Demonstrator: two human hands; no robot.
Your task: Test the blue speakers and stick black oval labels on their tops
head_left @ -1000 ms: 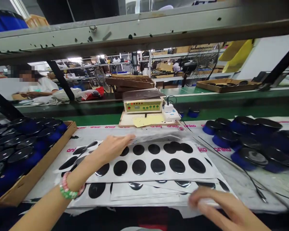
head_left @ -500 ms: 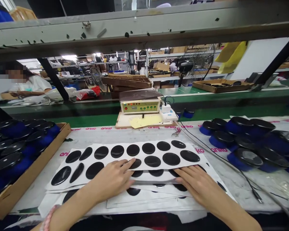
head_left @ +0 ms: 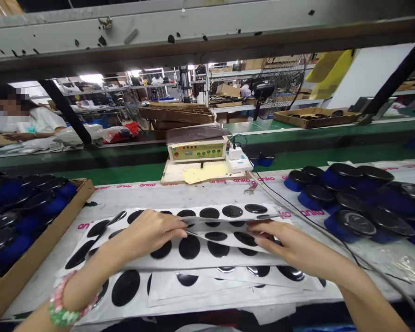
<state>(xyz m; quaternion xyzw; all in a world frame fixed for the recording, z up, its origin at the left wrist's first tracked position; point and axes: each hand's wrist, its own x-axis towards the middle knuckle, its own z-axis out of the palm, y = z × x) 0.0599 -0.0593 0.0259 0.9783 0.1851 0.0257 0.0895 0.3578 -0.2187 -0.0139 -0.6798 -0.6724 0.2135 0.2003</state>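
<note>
Sheets of black oval stickers lie stacked in front of me, several ovals to a white sheet. My left hand (head_left: 155, 227) pinches the near edge of the top sticker sheet (head_left: 232, 211), thumb below and fingers above. On the same edge, farther right, my right hand (head_left: 280, 237) also grips it. Between my hands the edge is raised and bent, seen nearly edge-on, while its far row of ovals lies low. Underneath, the other sticker sheets (head_left: 189, 248) overlap unevenly and show glossy ovals. A pink and green bead bracelet (head_left: 67, 304) circles my left wrist.
Blue pieces with glossy black tops fill a cardboard tray (head_left: 55, 226) on the left. More such blue pieces (head_left: 356, 223) sit on the right beside a cable (head_left: 307, 221). A control box (head_left: 198, 151) and power strip (head_left: 240, 162) stand behind. Across the bench sits another person (head_left: 38, 120).
Both hands have lifted the near edge of the top sticker sheet, which lay flat before. That edge now bends up, uncovering ovals on the sheet below. The view has shifted slightly.
</note>
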